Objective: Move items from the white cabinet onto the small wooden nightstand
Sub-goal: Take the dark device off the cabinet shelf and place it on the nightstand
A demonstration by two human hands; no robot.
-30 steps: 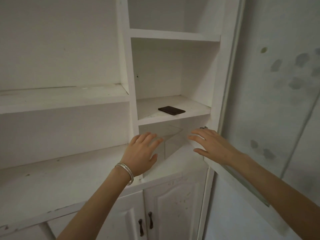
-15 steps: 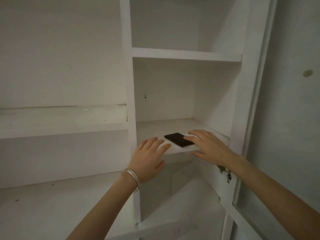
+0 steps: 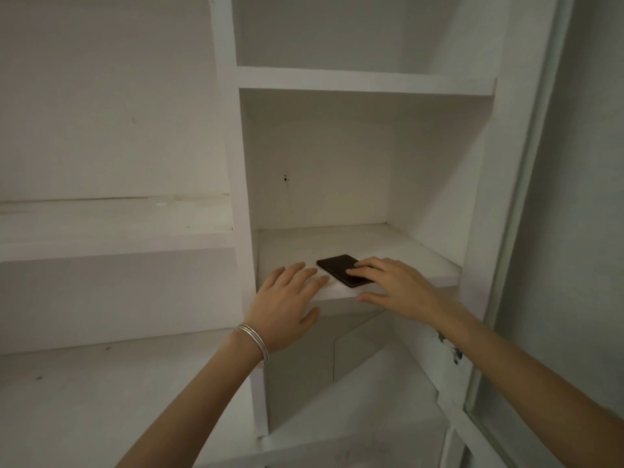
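A flat dark rectangular item, like a phone or thin wallet, lies on a middle shelf of the white cabinet, near its front edge. My right hand lies over the item's right end with straight fingers touching its top, thumb below the shelf edge. My left hand, with silver bangles at the wrist, has its straight fingers on the shelf's front edge just left of the item, not touching it. The nightstand is not in view.
The cabinet has a wide shelf at left, a lower wide surface and an upper shelf, all bare. An open glass door stands along the right side.
Both hands rose from the lower compartment to the middle shelf. My right hand has gone from beside the dark item to resting on it. The view tilted upward.
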